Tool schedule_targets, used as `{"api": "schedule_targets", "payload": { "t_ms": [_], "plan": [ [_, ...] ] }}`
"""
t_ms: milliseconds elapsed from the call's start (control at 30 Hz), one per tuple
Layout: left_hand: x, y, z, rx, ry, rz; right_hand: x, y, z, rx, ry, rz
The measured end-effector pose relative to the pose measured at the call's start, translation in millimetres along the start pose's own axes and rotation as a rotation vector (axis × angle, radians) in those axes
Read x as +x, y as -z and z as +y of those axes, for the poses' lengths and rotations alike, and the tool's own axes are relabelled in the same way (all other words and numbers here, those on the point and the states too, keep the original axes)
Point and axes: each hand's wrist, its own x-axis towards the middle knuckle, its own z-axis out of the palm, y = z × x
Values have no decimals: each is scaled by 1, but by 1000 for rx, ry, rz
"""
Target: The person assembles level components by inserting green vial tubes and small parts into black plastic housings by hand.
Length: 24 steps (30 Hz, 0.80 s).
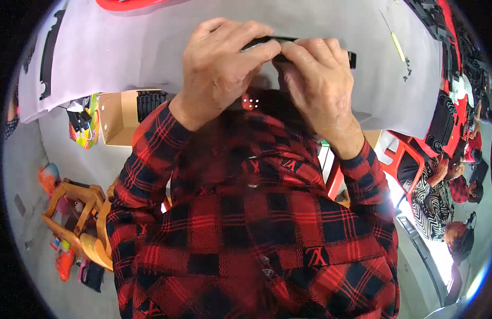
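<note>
Both hands hold a narrow black strip-like part [352, 60] above the pale table, close to my chest. My left hand [219, 66] is closed round its left stretch, thumb and forefinger pinching near the middle. My right hand [321, 80] grips it from the other side, the thumb and forefinger tips meeting those of the left. The strip's right end sticks out past the right knuckles. Most of the part is hidden behind my fingers, so its exact kind does not show.
A yellow-handled thin tool [398, 47] lies at the right of the table [150, 48], beside small black pieces [407, 70]. A long black strip [50, 58] lies far left. Red tray edge [131, 4] at top; cardboard box [115, 119] below left. Other people [434, 186] sit at right.
</note>
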Motion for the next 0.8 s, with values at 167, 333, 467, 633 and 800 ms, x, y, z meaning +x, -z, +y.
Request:
{"api": "schedule_targets", "payload": {
  "t_ms": [167, 333, 467, 633, 800],
  "plan": [
    [3, -5, -1, 3, -55, 61, -15, 13, -4, 131, -133, 245],
    [2, -6, -3, -17, -73, 92, -19, 16, 0, 62, -247, 262],
    [5, -7, 0, 5, -72, 128, -15, 12, 2, 58, -201, 233],
    [6, -5, 2, -7, -37, 112, -10, 3, 1, 69, -154, 147],
    [7, -5, 0, -42, -7, 110, -3, 2, -7, -47, -110, 91]
  ]
}}
